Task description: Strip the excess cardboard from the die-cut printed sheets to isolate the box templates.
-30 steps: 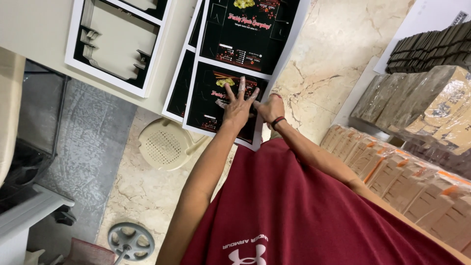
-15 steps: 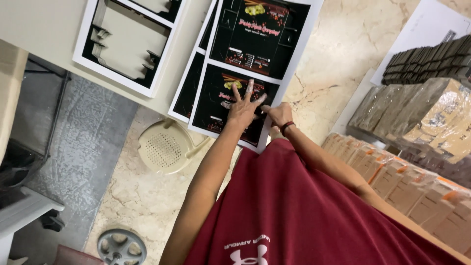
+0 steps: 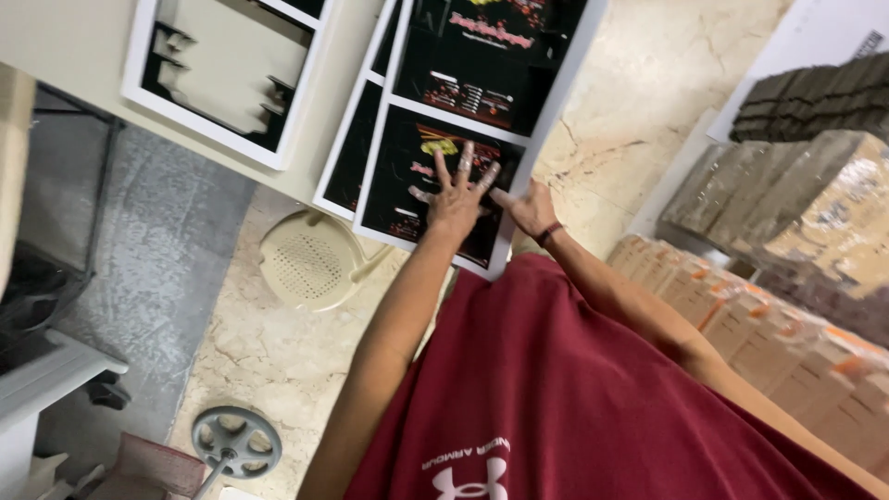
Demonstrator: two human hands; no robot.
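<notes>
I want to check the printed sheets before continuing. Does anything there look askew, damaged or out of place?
Nothing looks damaged. The large black printed sheet with a white border overhangs the edge of the cream table, its lower end over the marble floor. The left hand lies spread on it; the right hand is at its edge.

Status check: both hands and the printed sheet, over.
Left hand flat on black printed sheet, fingers spread. Right hand at the sheet's right edge, grip unclear. More sheets stacked beyond; nothing blocking.
</notes>
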